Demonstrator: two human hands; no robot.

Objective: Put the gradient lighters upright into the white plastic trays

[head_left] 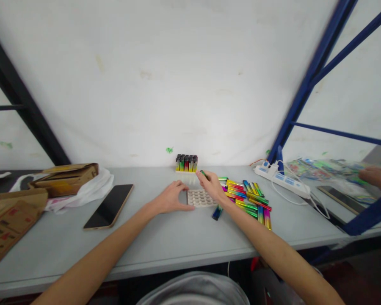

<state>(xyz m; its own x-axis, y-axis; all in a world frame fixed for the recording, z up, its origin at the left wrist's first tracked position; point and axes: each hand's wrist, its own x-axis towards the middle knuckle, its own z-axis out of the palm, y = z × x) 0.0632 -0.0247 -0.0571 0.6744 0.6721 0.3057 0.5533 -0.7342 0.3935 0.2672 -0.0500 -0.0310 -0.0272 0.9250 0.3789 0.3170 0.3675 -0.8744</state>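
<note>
A white tray with rows of round holes (195, 203) lies on the table in front of me. My left hand (173, 197) rests at its left edge, thumb and fingers spread apart around the corner. Above the tray's right part, my right hand (211, 185) pinches a lighter (203, 173), of which only a dark green end shows. To the right lies a loose heap of shiny coloured lighters (241, 197), partly behind my right forearm. One blue lighter (217, 212) lies by the tray's near right corner. Behind, a filled rack of upright lighters (186, 163) stands near the wall.
A phone (109, 207) lies at left, beside cardboard boxes (66, 180) and a white plastic bag (97, 186). At right are a power strip (282, 180) with cables and a blue metal frame (300, 101). Beyond it show another person's hand (377, 177) and plastic packets (324, 169).
</note>
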